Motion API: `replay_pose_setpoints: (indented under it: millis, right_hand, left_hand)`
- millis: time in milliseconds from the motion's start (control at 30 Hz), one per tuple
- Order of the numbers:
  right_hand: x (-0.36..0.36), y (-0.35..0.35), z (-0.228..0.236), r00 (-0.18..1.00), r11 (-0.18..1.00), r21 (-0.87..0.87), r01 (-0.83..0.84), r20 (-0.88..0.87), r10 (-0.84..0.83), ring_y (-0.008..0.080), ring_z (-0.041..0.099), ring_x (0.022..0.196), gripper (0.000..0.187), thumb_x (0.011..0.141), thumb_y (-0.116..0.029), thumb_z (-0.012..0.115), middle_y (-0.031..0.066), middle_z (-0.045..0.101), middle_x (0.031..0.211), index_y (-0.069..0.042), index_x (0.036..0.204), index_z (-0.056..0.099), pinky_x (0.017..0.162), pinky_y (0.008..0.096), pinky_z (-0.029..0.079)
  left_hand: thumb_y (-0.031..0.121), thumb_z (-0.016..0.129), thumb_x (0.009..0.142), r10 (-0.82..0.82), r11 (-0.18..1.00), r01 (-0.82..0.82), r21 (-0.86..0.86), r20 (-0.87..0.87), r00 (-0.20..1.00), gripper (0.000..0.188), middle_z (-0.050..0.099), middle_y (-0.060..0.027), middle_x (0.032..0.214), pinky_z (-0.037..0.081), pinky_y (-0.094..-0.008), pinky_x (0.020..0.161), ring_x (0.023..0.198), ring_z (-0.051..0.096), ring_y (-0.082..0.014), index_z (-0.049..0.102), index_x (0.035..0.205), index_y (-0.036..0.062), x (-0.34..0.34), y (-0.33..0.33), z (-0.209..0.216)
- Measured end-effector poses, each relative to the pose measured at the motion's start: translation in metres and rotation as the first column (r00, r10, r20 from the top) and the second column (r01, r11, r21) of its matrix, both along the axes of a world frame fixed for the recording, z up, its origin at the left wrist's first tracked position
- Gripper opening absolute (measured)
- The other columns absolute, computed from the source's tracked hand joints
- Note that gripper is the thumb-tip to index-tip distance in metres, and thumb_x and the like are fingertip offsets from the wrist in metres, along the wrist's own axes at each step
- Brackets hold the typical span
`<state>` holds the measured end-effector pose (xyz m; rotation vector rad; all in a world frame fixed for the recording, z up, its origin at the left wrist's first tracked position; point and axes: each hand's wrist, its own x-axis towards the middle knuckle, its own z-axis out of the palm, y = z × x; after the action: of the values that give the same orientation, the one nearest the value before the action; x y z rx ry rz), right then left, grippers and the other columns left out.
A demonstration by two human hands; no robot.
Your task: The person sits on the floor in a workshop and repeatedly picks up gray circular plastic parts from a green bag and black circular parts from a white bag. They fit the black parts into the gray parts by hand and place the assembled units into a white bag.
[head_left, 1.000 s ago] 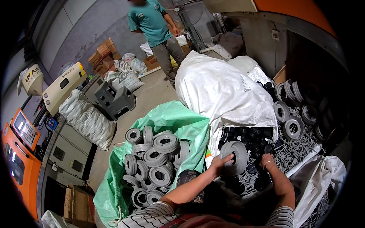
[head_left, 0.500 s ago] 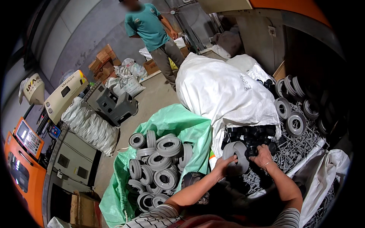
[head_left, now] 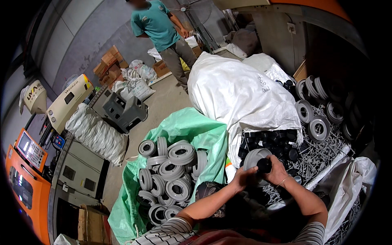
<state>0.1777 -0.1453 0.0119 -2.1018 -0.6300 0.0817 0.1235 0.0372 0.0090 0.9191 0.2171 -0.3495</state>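
Observation:
My left hand (head_left: 245,179) is closed on the rim of a grey plastic wheel-like ring (head_left: 254,157), which is tilted in front of me. My right hand (head_left: 278,173) grips a round black plastic cap (head_left: 264,165) and has it right against the ring's open middle; how far in it sits, I cannot tell. Just beyond both hands, several black caps (head_left: 267,141) spill from the mouth of a big white sack (head_left: 241,87). On my left a green bag (head_left: 214,136) stands open, filled with grey rings (head_left: 171,169) like the held one.
Small grey stick-like parts (head_left: 322,153) lie heaped at right, with grey rings (head_left: 319,128) on top. A white bag (head_left: 351,183) borders them. A person (head_left: 157,30) in a teal shirt stands beyond. A grey step stool (head_left: 122,108) and an orange-and-beige machine (head_left: 30,183) are at left.
My right hand has brought the black cap leftward to the grey ring. The ring has tipped, its face turned more toward the cap.

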Motion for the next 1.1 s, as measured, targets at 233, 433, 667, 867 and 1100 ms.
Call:
replay_pose_setpoints:
  millis: [233,433,667,867,1100]
  right_hand:
    - [-0.001,0.000,0.006,0.992,0.981,-0.163,-0.106,-0.084,0.093,0.0388,0.049,0.107,0.070,0.061,-0.020,0.077,0.0218,0.046,0.113,-0.002,0.120,0.044,0.092,0.0393,0.043]
    - [-0.002,0.000,0.001,0.993,0.985,-0.132,-0.108,-0.060,0.101,0.0414,0.046,0.109,0.066,0.062,-0.014,0.075,0.0242,0.045,0.114,-0.001,0.118,0.044,0.094,0.0400,0.041]
    - [-0.003,-0.002,-0.003,0.990,0.980,-0.141,-0.138,0.011,0.141,0.0416,0.046,0.109,0.072,0.061,-0.014,0.076,0.0234,0.043,0.115,-0.002,0.124,0.042,0.094,0.0410,0.042]
    - [-0.003,-0.003,-0.007,0.990,0.980,-0.144,-0.135,0.024,0.140,0.0404,0.047,0.110,0.075,0.059,-0.017,0.078,0.0218,0.044,0.116,-0.003,0.124,0.043,0.094,0.0407,0.042]
    - [-0.008,-0.001,-0.003,0.984,0.982,-0.141,-0.125,0.105,0.141,0.0406,0.048,0.106,0.070,0.060,-0.012,0.074,0.0204,0.046,0.110,-0.003,0.123,0.044,0.089,0.0422,0.044]
  left_hand:
    - [0.016,0.068,0.081,-0.032,0.998,0.031,0.054,0.005,0.999,0.035,0.059,-0.0025,0.095,0.049,-0.0270,0.071,0.082,0.058,-0.0134,0.055,0.111,0.0041,0.000,0.002,-0.010]
    - [0.013,0.068,0.081,-0.018,0.996,0.017,0.084,0.003,1.000,0.031,0.060,-0.0015,0.094,0.047,-0.0258,0.072,0.081,0.058,-0.0122,0.057,0.109,0.0046,0.002,0.001,-0.017]
    - [0.014,0.067,0.081,-0.016,0.988,0.014,0.154,0.012,1.000,0.037,0.060,-0.0036,0.099,0.048,-0.0261,0.072,0.085,0.058,-0.0132,0.054,0.114,0.0016,0.001,0.000,-0.016]
    - [0.013,0.069,0.080,-0.017,0.983,0.015,0.181,0.005,1.000,0.037,0.060,-0.0036,0.097,0.049,-0.0259,0.071,0.083,0.058,-0.0130,0.055,0.113,0.0015,0.001,-0.001,-0.015]
    - [0.014,0.069,0.080,-0.021,0.978,0.015,0.209,0.026,0.999,0.034,0.060,-0.0028,0.094,0.048,-0.0252,0.070,0.081,0.058,-0.0118,0.057,0.110,0.0016,0.001,-0.001,-0.013]
